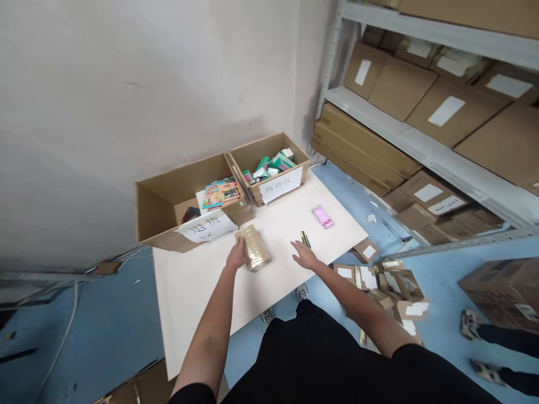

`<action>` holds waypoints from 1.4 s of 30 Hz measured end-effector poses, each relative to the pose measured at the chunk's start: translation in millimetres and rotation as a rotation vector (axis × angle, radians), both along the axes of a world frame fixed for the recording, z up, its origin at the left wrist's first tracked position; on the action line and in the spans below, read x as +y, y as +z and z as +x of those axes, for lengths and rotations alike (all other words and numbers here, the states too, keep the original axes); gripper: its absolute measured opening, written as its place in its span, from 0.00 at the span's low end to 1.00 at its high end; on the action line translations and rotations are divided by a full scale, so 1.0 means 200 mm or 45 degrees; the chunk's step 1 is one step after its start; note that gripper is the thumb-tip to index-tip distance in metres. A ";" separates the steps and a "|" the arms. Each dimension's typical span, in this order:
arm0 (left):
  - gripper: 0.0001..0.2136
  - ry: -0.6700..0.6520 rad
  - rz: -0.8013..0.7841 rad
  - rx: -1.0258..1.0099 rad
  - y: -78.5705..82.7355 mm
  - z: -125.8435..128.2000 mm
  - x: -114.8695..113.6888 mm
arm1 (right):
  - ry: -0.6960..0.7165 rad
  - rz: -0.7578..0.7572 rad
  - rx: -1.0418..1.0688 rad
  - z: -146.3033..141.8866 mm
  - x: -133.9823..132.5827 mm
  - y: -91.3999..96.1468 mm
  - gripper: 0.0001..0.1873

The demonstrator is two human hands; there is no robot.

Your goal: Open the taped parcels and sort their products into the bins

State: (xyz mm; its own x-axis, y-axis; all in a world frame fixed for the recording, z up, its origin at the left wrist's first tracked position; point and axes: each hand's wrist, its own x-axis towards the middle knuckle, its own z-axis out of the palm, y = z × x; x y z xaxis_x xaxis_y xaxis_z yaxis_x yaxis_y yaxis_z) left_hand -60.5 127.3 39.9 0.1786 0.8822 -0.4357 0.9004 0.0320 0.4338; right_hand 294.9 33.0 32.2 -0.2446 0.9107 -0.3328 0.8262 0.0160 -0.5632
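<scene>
A small brown cardboard box (pixel 254 249), wrapped in shiny clear tape, lies on the white table (pixel 189 297). My left hand (pixel 237 255) grips its left side, and some of the fingers are hidden against the box. Over the table to the right, my right hand (pixel 304 256) is open with its fingers apart and nothing in it. Just beyond those fingertips lies a slim yellow-and-black tool (pixel 305 239), which looks like a utility knife. Farther right on the table is a pink item (pixel 323 216), blurred out by pixels.
Two open cartons stand along the table's back: a left carton (pixel 158 224) with colourful packets and a right carton (pixel 303 160) with green-and-white boxes. Shelving (pixel 391 126) with cardboard boxes is at the right. Several small boxes (pixel 391 286) lie on the floor, near another person's legs (pixel 505 336).
</scene>
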 end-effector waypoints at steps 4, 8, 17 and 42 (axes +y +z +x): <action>0.59 -0.011 -0.149 0.111 -0.05 0.05 -0.04 | 0.239 -0.151 -0.038 0.41 -0.02 -0.08 0.40; 0.52 -0.013 -0.189 0.295 -0.07 0.15 -0.26 | 0.318 -0.288 -0.115 0.70 0.01 -0.19 0.40; 0.49 0.053 -0.330 0.488 0.00 0.32 -0.36 | -0.391 -0.350 -0.241 0.27 0.21 -0.44 0.41; 0.49 0.103 -0.175 0.210 -0.07 0.34 -0.43 | 0.122 -0.194 -0.260 -0.82 0.32 0.11 0.41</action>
State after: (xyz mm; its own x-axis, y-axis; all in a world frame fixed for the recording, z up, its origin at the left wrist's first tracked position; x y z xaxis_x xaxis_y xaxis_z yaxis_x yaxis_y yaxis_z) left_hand 7.2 41.6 25.4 0.0260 0.8209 -0.5705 0.9510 0.1557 0.2673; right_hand 131.6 97.1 53.2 -0.2407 0.8222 -0.5157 0.9217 0.0271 -0.3870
